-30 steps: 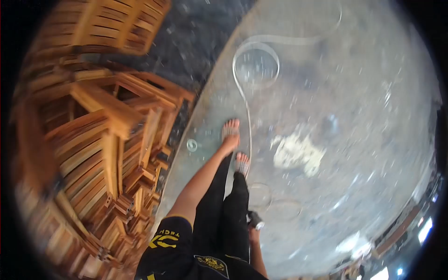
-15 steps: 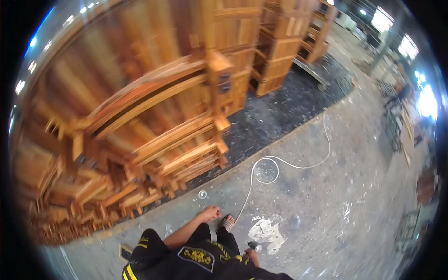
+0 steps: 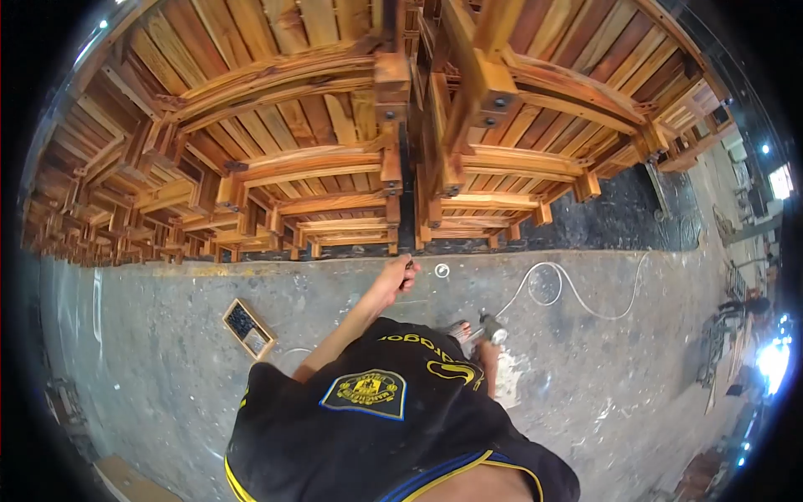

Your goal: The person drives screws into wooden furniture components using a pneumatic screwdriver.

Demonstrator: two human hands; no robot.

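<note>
My left hand [image 3: 396, 278] is closed in front of the wooden furniture, with a small dark thing [image 3: 410, 264] at its fingers, too small to name. Just ahead of it is the end of a slatted wooden frame [image 3: 391, 155], with dark bolt heads in its posts. Down by my right leg, my right hand [image 3: 488, 355] is wrapped round a grey pistol-shaped power tool [image 3: 493, 328]. The tool's rounded body points forward, and its grip is mostly hidden by the hand. A second slatted frame [image 3: 535, 159] stands right of a narrow gap.
A white hose [image 3: 577, 299] loops over the concrete floor [image 3: 602, 360] at right. A wooden box of dark small parts [image 3: 248, 328] lies to my left. A white ring [image 3: 442, 270] rests near the black floor sheet [image 3: 606, 205]. Stacked wooden pieces [image 3: 109, 192] extend far left.
My view has swung left, so the furniture row now faces me squarely. My left hand has reached forward toward the furniture's end; the power tool is still in my right hand.
</note>
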